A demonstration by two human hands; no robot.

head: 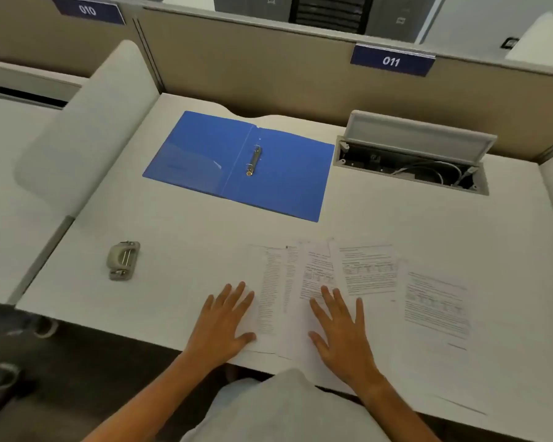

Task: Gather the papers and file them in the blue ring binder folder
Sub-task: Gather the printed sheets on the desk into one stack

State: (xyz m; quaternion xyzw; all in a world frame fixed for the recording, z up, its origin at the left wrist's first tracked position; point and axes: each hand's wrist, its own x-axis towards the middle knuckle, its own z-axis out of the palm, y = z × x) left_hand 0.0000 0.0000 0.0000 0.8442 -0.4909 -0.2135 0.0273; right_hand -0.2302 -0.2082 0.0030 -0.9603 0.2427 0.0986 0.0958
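A blue ring binder (278, 180) lies open and flat at the back middle of the white desk, its metal ring mechanism (253, 160) running along the spine. Several printed papers (367, 272) are fanned out, overlapping, along the desk's front edge to the right of centre. My left hand (225, 320) lies flat with spread fingers on the leftmost sheet. My right hand (340, 327) rests flat, fingers straight, on a sheet in the middle of the spread. Neither hand grips anything.
A grey hole punch (123, 260) sits on the desk (179, 224) to the left. A cable box (412, 161) with its lid raised and wires inside is set into the desk at the back right. Beige partitions stand behind, a padded divider at the left.
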